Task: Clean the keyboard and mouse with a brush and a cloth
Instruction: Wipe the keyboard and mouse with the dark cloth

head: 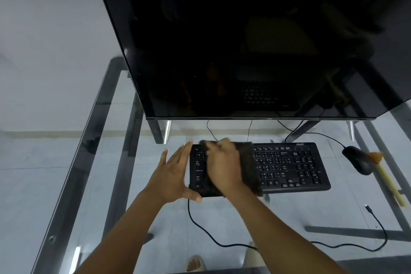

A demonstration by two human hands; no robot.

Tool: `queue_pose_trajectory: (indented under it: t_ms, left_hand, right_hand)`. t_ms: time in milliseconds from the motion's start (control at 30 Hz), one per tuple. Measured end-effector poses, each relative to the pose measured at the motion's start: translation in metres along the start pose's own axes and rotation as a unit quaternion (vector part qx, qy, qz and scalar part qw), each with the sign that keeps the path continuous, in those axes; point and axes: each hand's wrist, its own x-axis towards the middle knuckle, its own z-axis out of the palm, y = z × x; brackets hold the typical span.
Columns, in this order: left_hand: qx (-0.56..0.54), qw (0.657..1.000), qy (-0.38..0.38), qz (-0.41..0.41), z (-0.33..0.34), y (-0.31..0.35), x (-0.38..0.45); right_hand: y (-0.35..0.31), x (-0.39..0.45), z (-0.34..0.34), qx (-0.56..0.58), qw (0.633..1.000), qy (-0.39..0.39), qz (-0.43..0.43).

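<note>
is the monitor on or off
Off, as far as shows: the monitor screen is uniformly black, showing only dim reflections of the keyboard below it.

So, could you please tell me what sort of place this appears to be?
Probably a computer workstation in a home or office: a dark monitor stands on a glass desk, with a wired Acer keyboard and mouse before it.

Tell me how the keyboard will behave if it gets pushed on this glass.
The keyboard looks thin and light, so it would probably slide on the smooth glass. The left hand braces its end, which suggests the same. Its cable might tug.
</note>
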Motion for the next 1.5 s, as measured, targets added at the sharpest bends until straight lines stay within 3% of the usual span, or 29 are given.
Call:
queue_pose_trajectory:
  t_ms: [100, 267, 367, 433, 567, 633, 700, 733, 867, 900, 1000, 1033, 1067, 1133, 1200, 1300, 1333, 1367, 1500]
  left_hand:
    - [0.008, 1.0, 0.008, 0.006, 0.002, -0.002, 0.0]
    - [0.0, 1.0, 0.003, 0.0, 0.003, -0.002, 0.002]
    - [0.03, 1.0, -0.007, 0.006, 0.002, -0.002, 0.001]
    - [0.054, 0.998, -0.018, 0.006, 0.0, 0.001, 0.001]
    - [0.066, 0.997, -0.034, -0.007, -0.003, 0.006, 0.0]
    - [0.075, 0.997, -0.035, -0.013, -0.003, 0.005, 0.0]
    - [0.089, 0.995, -0.042, -0.013, -0.005, 0.005, 0.0]
    - [0.101, 0.994, -0.048, -0.01, -0.006, 0.005, 0.0]
    - [0.136, 0.988, -0.072, -0.008, -0.01, 0.017, 0.004]
    - [0.137, 0.988, -0.071, -0.006, -0.009, 0.025, 0.007]
    - [0.139, 0.988, -0.059, 0.038, 0.003, 0.058, 0.022]
    - [0.131, 0.988, -0.057, 0.054, 0.009, 0.069, 0.028]
    - [0.124, 0.988, -0.061, 0.066, 0.014, 0.077, 0.032]
    - [0.118, 0.986, -0.08, 0.082, 0.023, 0.09, 0.038]
    - [0.113, 0.986, -0.086, 0.093, 0.032, 0.098, 0.043]
    - [0.104, 0.984, -0.089, 0.111, 0.038, 0.107, 0.049]
    - [0.104, 0.983, -0.099, 0.118, 0.04, 0.112, 0.054]
    - [0.105, 0.981, -0.11, 0.123, 0.041, 0.116, 0.058]
    - [0.103, 0.98, -0.124, 0.115, 0.042, 0.128, 0.071]
  right_hand:
    - [-0.015, -0.02, 0.005, 0.024, 0.985, -0.111, -0.13]
    - [0.027, -0.006, -0.014, -0.01, 1.0, -0.003, -0.028]
    - [0.004, -0.046, -0.01, -0.007, 0.973, -0.14, -0.186]
    - [0.016, -0.051, -0.013, -0.012, 0.953, -0.182, -0.241]
    - [0.048, -0.036, -0.021, 0.003, 0.999, -0.03, -0.029]
    - [0.032, -0.051, -0.019, -0.02, 0.991, -0.079, -0.11]
    - [0.024, -0.074, -0.016, -0.018, 0.96, -0.165, -0.227]
    - [0.029, -0.074, -0.02, -0.016, 0.955, -0.172, -0.242]
    - [0.068, -0.064, -0.036, 0.008, 1.0, -0.015, -0.016]
    - [0.071, -0.068, -0.037, -0.004, 1.0, -0.001, -0.007]
    - [0.069, -0.092, -0.039, -0.006, 0.987, -0.095, -0.13]
    - [0.079, -0.09, -0.046, -0.002, 0.986, -0.099, -0.131]
    - [0.09, -0.083, -0.055, 0.003, 0.993, -0.081, -0.09]
    - [0.118, -0.073, -0.065, 0.015, 0.998, 0.047, 0.032]
    - [0.125, -0.076, -0.063, -0.005, 0.992, 0.093, 0.082]
    - [0.104, -0.092, -0.05, -0.006, 0.998, -0.041, -0.052]
    - [0.105, -0.09, -0.058, 0.018, 0.996, -0.071, -0.049]
    - [0.115, -0.085, -0.066, 0.028, 0.997, -0.062, -0.034]
    - [0.161, -0.071, -0.094, -0.004, 0.98, 0.122, 0.156]
